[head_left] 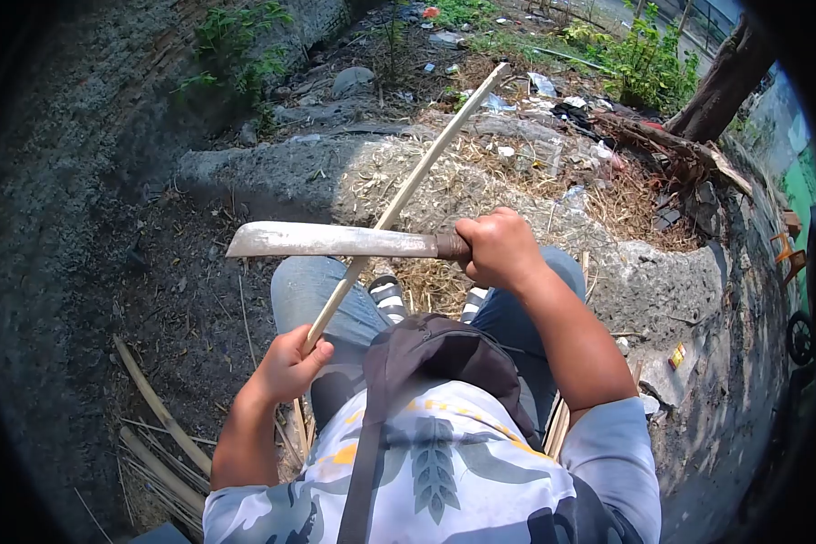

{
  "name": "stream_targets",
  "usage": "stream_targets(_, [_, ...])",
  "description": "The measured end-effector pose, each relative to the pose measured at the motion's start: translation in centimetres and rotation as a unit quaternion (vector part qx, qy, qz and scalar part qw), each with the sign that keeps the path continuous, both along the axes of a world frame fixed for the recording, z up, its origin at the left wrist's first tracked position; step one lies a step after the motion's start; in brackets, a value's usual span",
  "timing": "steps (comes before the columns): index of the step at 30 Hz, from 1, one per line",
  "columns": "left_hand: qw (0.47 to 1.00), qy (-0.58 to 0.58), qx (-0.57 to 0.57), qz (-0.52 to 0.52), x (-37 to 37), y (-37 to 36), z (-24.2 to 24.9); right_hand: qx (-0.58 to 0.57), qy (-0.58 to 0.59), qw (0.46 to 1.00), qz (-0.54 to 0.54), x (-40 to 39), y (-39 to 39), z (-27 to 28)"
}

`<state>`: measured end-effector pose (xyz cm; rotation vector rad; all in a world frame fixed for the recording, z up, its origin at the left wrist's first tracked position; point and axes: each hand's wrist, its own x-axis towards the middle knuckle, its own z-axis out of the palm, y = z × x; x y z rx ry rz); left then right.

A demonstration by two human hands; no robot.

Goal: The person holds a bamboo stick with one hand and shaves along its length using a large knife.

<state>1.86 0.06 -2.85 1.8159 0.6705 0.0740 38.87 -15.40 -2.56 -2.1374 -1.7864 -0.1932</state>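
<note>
My right hand is closed round the dark handle of a machete, whose broad blade points left. The blade lies across a long pale wooden strip, over its middle part. My left hand grips the lower end of this strip, which slants up and to the right, away from me. Both hands are above my knees, with the black bag against my body between my arms.
Cut strips lie on the ground at the lower left. A concrete ledge crosses ahead, with shavings and litter on it. A rough wall stands left. A tree trunk and plants are at the upper right.
</note>
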Motion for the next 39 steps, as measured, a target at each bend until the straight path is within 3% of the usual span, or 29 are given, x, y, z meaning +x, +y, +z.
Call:
stream_targets(5, [0.998,-0.007,-0.050,0.042,0.7,-0.5,-0.2,-0.029,0.006,0.998,-0.062,1.1,0.7,-0.1])
stream_targets(8, [0.997,-0.054,0.003,0.061,1.0,-0.7,-1.0,0.005,0.021,0.998,-0.056,-0.4,0.8,0.5])
stream_targets(14, [0.994,-0.014,0.094,0.061,0.3,-1.3,-1.4,0.023,-0.003,1.000,-0.010,-0.9,1.0,1.6])
stream_targets(17, [0.997,0.029,0.015,0.076,-0.5,-2.3,-1.3,-0.020,0.001,1.000,-0.012,0.8,1.2,0.1])
stream_targets(20, [0.995,0.023,0.074,0.060,-1.5,-2.0,-3.8,-0.026,-0.014,1.000,-0.001,0.0,1.0,-0.1])
stream_targets(25, [0.997,-0.003,-0.041,0.065,-0.8,-2.0,-3.4,-0.006,-0.006,0.999,0.048,-3.2,1.3,0.5])
stream_targets(28, [0.999,0.002,0.027,0.036,-0.8,-1.8,-2.3,-0.012,-0.027,0.999,0.025,-2.3,1.7,0.5])
stream_targets(34, [0.994,0.093,0.048,0.025,-3.7,-2.8,-2.5,-0.055,0.056,0.973,-0.219,4.7,0.3,0.9])
stream_targets(39, [0.998,0.058,0.026,0.020,-1.6,-3.2,-3.7,-0.064,0.028,0.995,-0.075,1.2,-0.8,0.6])
